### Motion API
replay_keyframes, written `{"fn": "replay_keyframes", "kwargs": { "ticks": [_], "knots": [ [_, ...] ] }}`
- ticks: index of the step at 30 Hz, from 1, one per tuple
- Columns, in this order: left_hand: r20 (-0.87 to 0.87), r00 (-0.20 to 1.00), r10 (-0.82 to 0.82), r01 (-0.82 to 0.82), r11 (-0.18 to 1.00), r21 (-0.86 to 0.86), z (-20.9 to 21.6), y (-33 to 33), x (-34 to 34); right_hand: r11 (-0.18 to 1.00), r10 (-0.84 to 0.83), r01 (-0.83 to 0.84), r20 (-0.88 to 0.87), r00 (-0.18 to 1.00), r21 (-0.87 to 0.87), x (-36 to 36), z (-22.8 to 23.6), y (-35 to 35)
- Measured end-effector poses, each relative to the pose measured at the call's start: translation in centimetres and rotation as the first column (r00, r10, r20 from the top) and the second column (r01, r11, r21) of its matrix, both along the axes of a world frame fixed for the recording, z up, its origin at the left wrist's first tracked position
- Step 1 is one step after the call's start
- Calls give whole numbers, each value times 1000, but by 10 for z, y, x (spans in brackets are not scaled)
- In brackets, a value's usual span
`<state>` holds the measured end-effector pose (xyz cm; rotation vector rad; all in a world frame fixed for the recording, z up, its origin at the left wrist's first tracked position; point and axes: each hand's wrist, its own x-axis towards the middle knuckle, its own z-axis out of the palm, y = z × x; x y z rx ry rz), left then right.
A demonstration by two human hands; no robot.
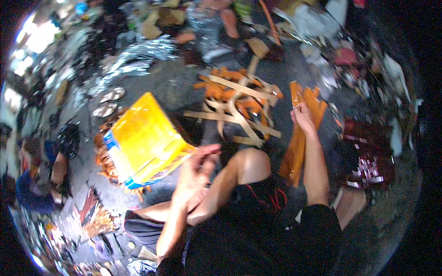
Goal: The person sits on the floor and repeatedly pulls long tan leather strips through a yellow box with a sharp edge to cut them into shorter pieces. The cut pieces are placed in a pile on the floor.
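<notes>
My left hand (199,168) is over my bent leg, its fingers stretched out to the right and apart. Close to its left stands a bright yellow, box-shaped container (146,126) with blue edges; whether the hand touches it I cannot tell. My right hand (304,118) is closed on an orange-brown strip (295,92), which sticks up past the fingers. Beneath that hand, more long orange-brown strips (294,154) lie bunched on the dark ground. Ahead of my knee is a loose heap of orange pieces (228,80) with pale beige strips (244,89) across it.
Orange shreds (105,156) lie behind the yellow container. A pair of sandals (109,102) is beyond it. Silvery strips (142,53) and mixed scrap spread across the far side. Dark red shiny pieces (368,156) lie at the right. Another person (37,184) is at the left edge, blurred.
</notes>
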<state>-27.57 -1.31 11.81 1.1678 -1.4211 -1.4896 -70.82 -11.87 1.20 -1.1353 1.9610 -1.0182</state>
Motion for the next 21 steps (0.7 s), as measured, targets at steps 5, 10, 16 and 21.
{"fn": "replay_keyframes", "kwargs": {
  "ticks": [5,10,16,21],
  "knots": [
    [258,937,234,-132,924,-358,10,-37,-31,692,715,-720,-89,693,-51,132,145,17],
    [-129,991,37,-30,998,52,7,-29,-12,491,836,-871,-301,459,34,177,189,13],
    [-250,923,294,-202,920,336,-21,-16,8,468,691,-869,-547,471,-157,194,148,-3],
    [-401,858,321,-216,934,285,-39,-13,-8,583,769,-783,-164,618,-216,250,117,48]
  ]
}}
